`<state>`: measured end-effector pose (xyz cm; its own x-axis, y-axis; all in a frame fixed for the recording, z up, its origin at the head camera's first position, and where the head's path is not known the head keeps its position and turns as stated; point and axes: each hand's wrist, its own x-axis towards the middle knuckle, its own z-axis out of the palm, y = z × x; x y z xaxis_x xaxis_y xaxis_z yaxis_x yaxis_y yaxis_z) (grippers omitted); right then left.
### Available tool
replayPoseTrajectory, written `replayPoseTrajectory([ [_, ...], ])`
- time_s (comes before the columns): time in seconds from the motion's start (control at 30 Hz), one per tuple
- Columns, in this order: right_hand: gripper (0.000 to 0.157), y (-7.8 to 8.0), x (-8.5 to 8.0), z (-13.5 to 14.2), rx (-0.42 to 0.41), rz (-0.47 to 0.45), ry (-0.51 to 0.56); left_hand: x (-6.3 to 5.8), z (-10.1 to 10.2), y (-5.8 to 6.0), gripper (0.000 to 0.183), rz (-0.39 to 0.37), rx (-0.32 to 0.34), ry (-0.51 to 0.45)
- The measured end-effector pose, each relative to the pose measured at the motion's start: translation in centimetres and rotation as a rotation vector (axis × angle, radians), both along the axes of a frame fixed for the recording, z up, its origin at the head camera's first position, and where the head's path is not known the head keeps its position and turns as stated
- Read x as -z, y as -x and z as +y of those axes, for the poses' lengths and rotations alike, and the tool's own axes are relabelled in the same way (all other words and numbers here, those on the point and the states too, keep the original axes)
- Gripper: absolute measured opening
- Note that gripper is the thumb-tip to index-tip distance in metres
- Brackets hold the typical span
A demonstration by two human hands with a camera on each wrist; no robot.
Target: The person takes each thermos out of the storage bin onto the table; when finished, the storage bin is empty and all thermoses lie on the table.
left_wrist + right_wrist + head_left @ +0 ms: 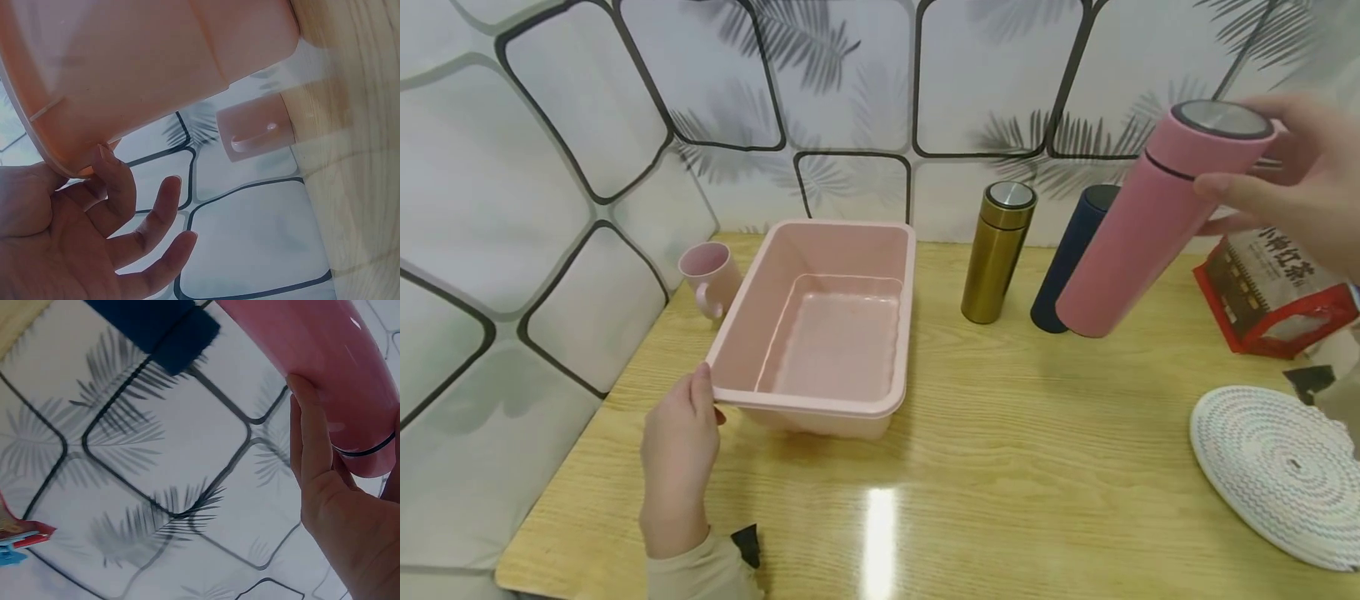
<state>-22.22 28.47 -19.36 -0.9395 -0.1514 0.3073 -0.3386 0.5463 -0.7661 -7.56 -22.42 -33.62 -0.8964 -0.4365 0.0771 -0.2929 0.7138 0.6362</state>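
Note:
My right hand (1300, 179) grips a pink thermos (1150, 225) near its silver-topped lid and holds it tilted above the table, its base toward the lower left. In the right wrist view, fingers and thumb wrap the thermos (325, 369) near the dark ring. My left hand (681, 462) pinches the near left corner of a pink plastic basin (812, 406), which has nothing in it. The left wrist view shows thumb and index finger at the basin's rim, the other fingers spread loose. Behind the pink thermos stands a navy thermos (1067, 258), partly hidden by it.
A gold thermos (992, 262) stands between the basin and the navy one. Left of the basin is a pink mug (711, 279). At the right are a red and brown package (1270, 292) and a round woven mat (1277, 475). A patterned wall covering (850, 100) borders the wooden table (1000, 467).

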Motion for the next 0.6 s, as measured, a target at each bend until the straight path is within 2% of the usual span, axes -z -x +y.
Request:
replayPoseTrajectory([
  [0.27, 0.067, 0.7, 4.4, 4.8, 0.181, -0.107, -0.067, 0.0, 0.2, 0.1, 0.061, 0.009, -0.012, 0.004],
  [0.47, 0.070, 1.5, 6.7, 6.2, 0.255, -0.143, -0.054, 0.0, 0.2, 0.0, 0.060, 0.006, -0.018, 0.007],
  [0.6, 0.076, 2.1, 7.9, 6.3, 0.326, -0.149, -0.090, 0.1, 0.2, 0.0, 0.059, 0.016, -0.015, 0.008],
])
